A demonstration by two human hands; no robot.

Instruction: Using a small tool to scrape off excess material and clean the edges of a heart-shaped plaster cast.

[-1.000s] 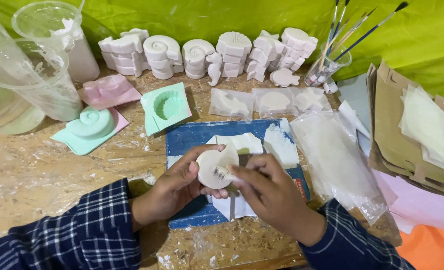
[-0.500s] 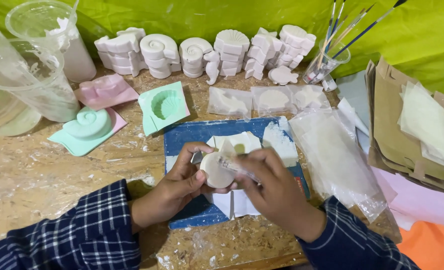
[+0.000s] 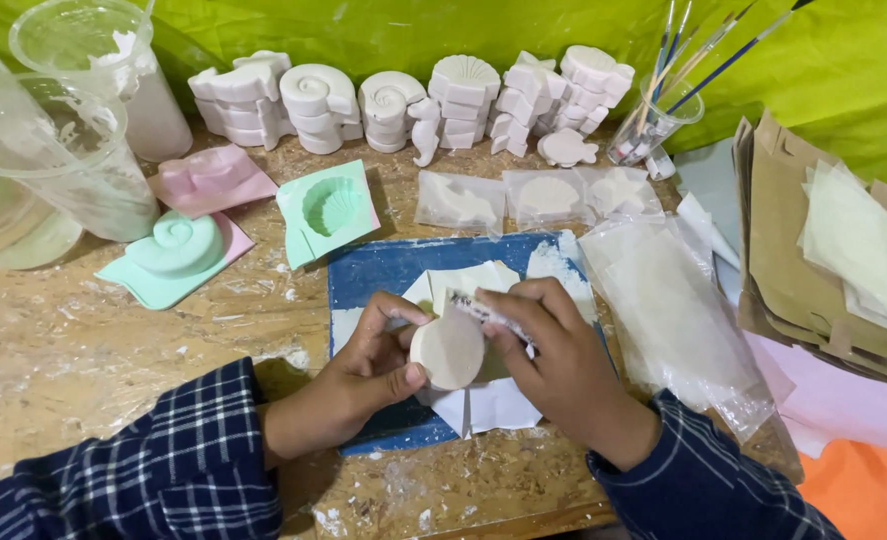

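1. Plaster cast (image 3: 447,350), round and off-white, sits pinched between both hands, over the blue mat (image 3: 383,275).
2. Left hand (image 3: 368,372) clamps the cast's left edge, thumb on its lower rim.
3. Right hand (image 3: 561,362) is closed on a thin tool (image 3: 493,315), its tip against the cast's top edge.
4. White paper (image 3: 483,405) lies beneath both hands on the worktop (image 3: 83,350).
5. Green shell mould (image 3: 328,208) lies beyond the left hand.

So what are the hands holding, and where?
Left hand pinches the round white plaster cast by its edge; right hand holds a thin tool.
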